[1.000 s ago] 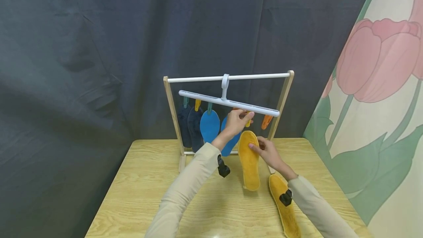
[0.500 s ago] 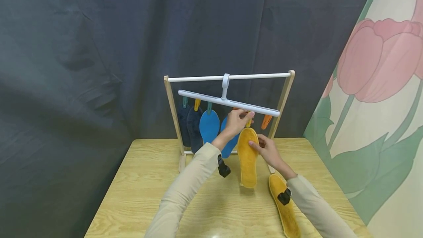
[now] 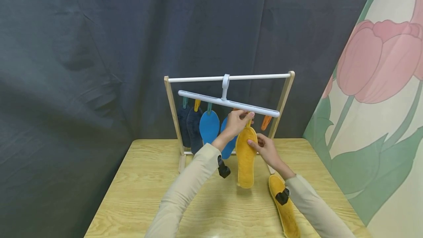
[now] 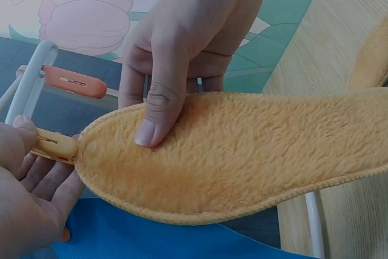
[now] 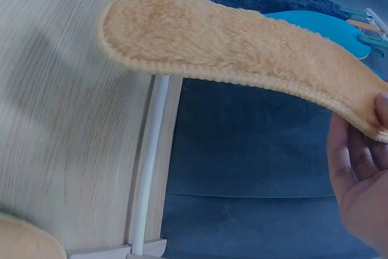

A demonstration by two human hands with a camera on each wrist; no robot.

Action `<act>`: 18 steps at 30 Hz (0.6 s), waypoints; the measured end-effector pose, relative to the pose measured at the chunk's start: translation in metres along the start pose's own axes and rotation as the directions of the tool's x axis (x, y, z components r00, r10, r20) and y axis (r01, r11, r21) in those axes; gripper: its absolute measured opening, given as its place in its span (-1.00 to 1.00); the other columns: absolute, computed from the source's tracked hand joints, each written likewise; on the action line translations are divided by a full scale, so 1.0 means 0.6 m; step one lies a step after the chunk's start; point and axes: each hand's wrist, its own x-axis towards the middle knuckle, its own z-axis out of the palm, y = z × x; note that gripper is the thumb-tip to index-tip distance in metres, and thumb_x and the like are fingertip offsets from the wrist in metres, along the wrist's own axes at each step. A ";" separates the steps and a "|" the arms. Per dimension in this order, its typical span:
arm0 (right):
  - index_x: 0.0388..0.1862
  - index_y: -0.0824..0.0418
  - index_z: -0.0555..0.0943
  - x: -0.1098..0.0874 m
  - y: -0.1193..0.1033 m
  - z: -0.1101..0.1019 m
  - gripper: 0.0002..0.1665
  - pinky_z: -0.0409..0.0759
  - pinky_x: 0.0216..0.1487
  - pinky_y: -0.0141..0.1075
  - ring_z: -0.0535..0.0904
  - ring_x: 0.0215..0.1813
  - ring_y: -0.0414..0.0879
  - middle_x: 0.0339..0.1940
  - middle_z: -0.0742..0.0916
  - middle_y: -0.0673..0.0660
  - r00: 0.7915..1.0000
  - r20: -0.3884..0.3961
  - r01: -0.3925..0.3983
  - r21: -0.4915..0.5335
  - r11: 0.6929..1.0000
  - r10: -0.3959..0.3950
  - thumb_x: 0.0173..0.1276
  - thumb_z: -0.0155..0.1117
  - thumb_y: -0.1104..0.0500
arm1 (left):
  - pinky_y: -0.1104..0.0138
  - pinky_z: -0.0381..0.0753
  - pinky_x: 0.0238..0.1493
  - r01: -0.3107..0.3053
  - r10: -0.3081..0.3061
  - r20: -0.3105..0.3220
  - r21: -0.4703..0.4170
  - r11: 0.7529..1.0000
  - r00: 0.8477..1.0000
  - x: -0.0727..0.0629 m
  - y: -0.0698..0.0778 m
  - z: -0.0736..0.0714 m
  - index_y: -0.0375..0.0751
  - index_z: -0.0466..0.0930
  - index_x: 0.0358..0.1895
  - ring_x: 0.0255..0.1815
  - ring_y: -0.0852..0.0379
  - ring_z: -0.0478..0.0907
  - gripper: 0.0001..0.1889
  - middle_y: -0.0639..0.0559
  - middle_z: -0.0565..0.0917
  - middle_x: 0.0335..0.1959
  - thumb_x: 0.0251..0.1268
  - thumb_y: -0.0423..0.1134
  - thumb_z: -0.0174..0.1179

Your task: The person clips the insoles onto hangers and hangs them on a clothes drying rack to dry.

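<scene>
My left hand (image 3: 235,123) pinches a yellow clothespin (image 4: 56,145) that hangs from the pale hanger bar (image 3: 228,103). Below it my right hand (image 3: 268,150) grips a fluffy yellow insole (image 3: 246,159), thumb on the fleece side and fingers behind. In the left wrist view the insole's rounded end meets the tip of the clothespin; whether the clip's mouth encloses the edge I cannot tell. The insole's other end hangs free in the right wrist view. A second yellow insole (image 3: 286,212) lies on the table, partly behind my right wrist camera.
Clipped along the hanger's left are dark blue insoles (image 3: 195,129) and a blue insole (image 3: 209,127); another blue insole (image 3: 228,150) is partly behind my left hand. An orange clothespin (image 3: 266,122) hangs at the right end. A wooden rack (image 3: 281,105) carries the hanger on the table (image 3: 148,186).
The held yellow insole has risen and shifted slightly left, so its top end now meets the yellow clothespin. My left hand has stayed at the clothespin.
</scene>
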 end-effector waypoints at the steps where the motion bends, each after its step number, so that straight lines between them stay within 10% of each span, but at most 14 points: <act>1: 0.07 0.54 0.54 0.000 -0.001 0.000 -0.67 0.71 -0.40 -0.30 0.74 -0.33 -0.09 -0.22 0.74 0.41 1.000 0.002 0.003 0.004 1.000 -0.003 0.45 0.24 0.32 | 0.43 0.66 -0.32 0.000 0.000 0.000 -0.003 1.000 1.000 0.000 0.000 0.000 -0.36 0.68 0.03 -0.32 0.12 0.74 -0.69 -0.14 0.75 -0.23 0.44 -0.18 0.20; 18: 0.03 0.64 0.51 0.000 -0.063 0.010 -0.71 0.72 -0.30 -0.28 0.74 -0.30 -0.06 -0.22 0.70 0.53 0.999 -0.001 -0.046 0.056 0.997 0.046 0.45 0.18 0.40 | 0.44 0.67 -0.27 0.000 0.000 0.010 -0.019 1.000 1.000 -0.003 -0.003 0.000 -0.38 0.66 0.07 -0.29 0.08 0.74 -0.66 -0.16 0.74 -0.18 0.45 -0.17 0.19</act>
